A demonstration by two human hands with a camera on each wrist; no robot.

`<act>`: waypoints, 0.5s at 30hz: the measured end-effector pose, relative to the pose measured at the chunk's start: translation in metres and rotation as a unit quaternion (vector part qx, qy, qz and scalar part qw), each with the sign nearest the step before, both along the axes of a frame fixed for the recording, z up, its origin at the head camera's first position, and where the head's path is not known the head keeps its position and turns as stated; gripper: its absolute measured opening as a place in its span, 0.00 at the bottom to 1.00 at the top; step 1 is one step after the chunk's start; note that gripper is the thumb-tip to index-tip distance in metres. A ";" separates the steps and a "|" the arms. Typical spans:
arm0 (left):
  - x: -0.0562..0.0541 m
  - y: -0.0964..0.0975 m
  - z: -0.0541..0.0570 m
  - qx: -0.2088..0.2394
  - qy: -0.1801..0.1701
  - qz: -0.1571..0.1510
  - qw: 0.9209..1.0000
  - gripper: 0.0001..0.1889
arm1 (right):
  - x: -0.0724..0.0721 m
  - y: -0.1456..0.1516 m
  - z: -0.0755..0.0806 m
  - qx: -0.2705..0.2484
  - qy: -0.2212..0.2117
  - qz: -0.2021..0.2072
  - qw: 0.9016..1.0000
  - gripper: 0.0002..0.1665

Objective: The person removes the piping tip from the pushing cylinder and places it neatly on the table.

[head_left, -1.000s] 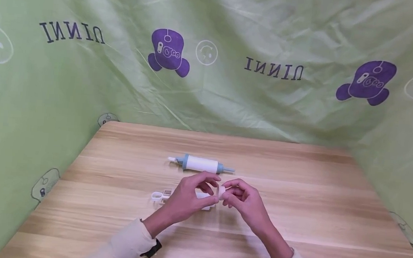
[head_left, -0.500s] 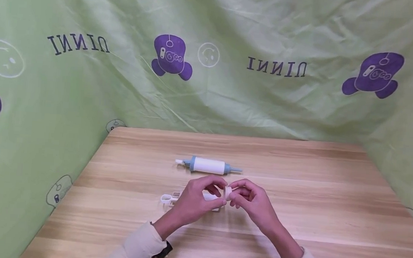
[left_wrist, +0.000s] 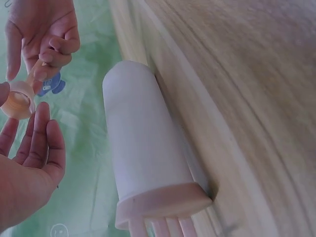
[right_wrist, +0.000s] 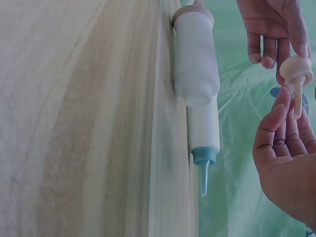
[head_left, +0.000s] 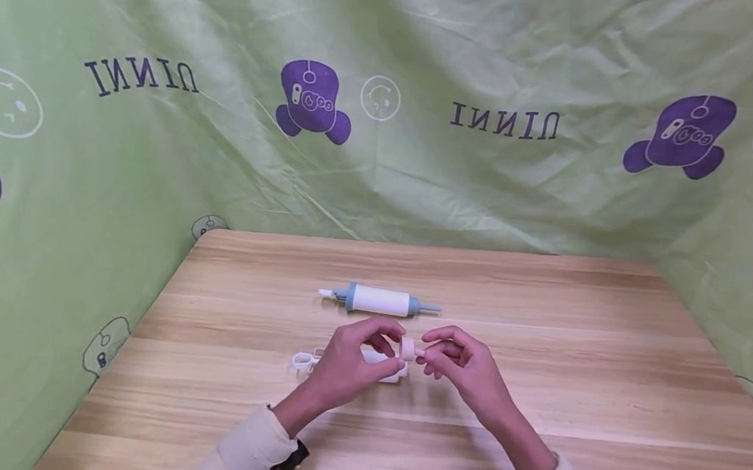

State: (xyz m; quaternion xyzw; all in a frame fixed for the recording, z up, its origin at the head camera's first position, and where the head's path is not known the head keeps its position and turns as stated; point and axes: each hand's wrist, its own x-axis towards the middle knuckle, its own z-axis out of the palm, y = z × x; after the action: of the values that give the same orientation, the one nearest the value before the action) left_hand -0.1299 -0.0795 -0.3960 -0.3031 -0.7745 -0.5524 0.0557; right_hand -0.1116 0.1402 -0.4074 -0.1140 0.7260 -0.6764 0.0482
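Note:
Between my two hands is a small pale nozzle cap (head_left: 407,349), a short round cup with a thin stem. My left hand (head_left: 352,358) holds the cup's rim between thumb and fingertips. At the stem (right_wrist: 297,101), which points right, the fingers of my right hand (head_left: 465,371) pinch. The cup's hollow side (left_wrist: 19,102) shows in the left wrist view. Partly hidden behind my left hand, a white syringe-like barrel (left_wrist: 140,128) with a pinkish collar (left_wrist: 163,200) and a white loop handle (head_left: 303,362) lies on the table.
Farther back lies a second syringe-like tool (head_left: 381,301), white with blue-grey ends, its thin tip toward the right. Both rest on the wood-grain table (head_left: 574,339). Green printed cloth (head_left: 407,186) hangs behind the table and along its sides.
The nozzle cap has shifted slightly left with my left fingers, and its stem now shows between the hands. My right fingers sit farther from the cup. The head view has shifted slightly.

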 end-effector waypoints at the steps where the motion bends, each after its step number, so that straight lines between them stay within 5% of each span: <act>1: 0.000 -0.001 0.000 0.000 -0.003 0.001 1.000 0.16 | 0.000 0.000 0.000 -0.001 -0.001 -0.002 1.000 0.17; 15: 0.002 -0.008 -0.001 -0.015 -0.027 0.017 0.999 0.16 | 0.002 0.001 0.001 0.012 -0.017 -0.043 0.999 0.14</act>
State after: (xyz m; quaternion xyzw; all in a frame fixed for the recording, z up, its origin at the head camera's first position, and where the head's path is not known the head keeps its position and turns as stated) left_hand -0.1276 -0.0876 -0.3972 -0.2756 -0.7891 -0.5476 0.0396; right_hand -0.1098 0.1415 -0.4068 -0.0704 0.7371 -0.6713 0.0331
